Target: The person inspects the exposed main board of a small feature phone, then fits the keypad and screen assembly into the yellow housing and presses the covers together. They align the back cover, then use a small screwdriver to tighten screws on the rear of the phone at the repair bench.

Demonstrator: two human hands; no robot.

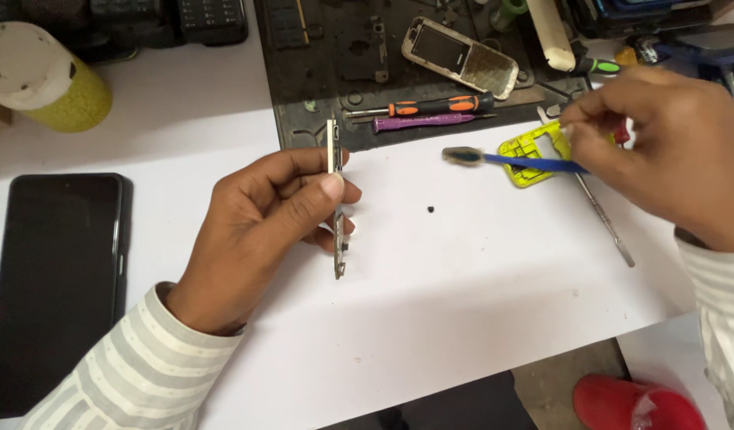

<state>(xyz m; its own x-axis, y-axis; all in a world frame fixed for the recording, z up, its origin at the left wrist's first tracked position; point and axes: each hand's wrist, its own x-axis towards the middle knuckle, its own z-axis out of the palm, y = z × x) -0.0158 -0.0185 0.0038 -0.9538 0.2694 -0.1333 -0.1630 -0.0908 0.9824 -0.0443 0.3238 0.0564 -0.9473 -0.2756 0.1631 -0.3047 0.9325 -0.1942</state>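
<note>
Pinching thin board (338, 209) edge-on, left hand (259, 231) fingers closed | right hand (669, 155) fingers clasp blue brush (510, 162)

Lighting's pretty decent here, bright and even, seems to come from above and a bit behind you. The white surface (478, 263) almost blows out but keeps its detail. Your left hand (263, 231) throws a soft shadow down toward you, nothing harsh. Your right hand (669, 151) is smeared with motion blur, and the blue brush (510, 162) it holds blurs at the bristle end too. The black phone (56, 287) shows only a faint sheen, no real glare. The far dark mat (319, 72) looks dimmer and a little soft.
</note>
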